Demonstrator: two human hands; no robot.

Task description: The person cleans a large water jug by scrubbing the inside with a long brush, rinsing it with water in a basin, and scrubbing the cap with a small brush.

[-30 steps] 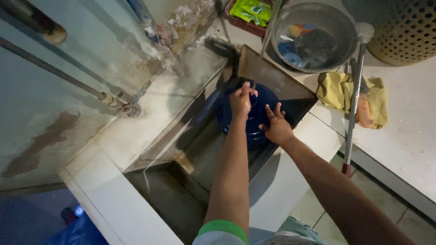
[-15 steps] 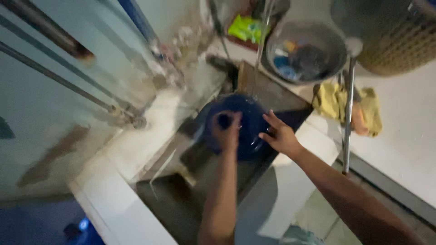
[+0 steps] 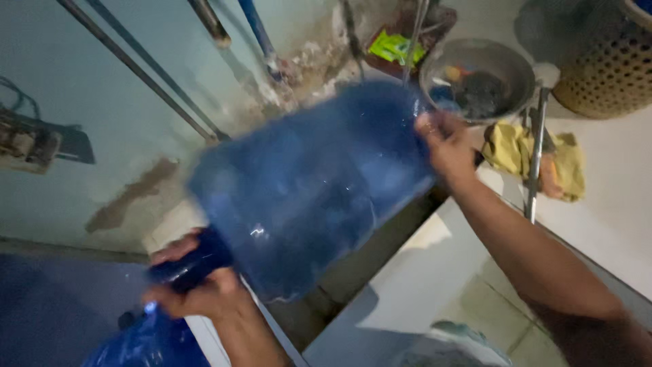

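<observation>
Both hands now hold the large translucent blue plastic water jug (image 3: 312, 190) tilted sideways above the tiled trough (image 3: 380, 231), where it stood upright before: left hand (image 3: 197, 285) clamped round its neck, right hand (image 3: 445, 146) gripping its base.

The light is dim and cool, with a bluish cast across the wall and darker murk at the lower left corner. Motion blur smears the big blue water bottle (image 3: 312, 190), which carries only small glints. The white counter (image 3: 414, 285) is the brightest surface, crossed by soft shadows.
</observation>
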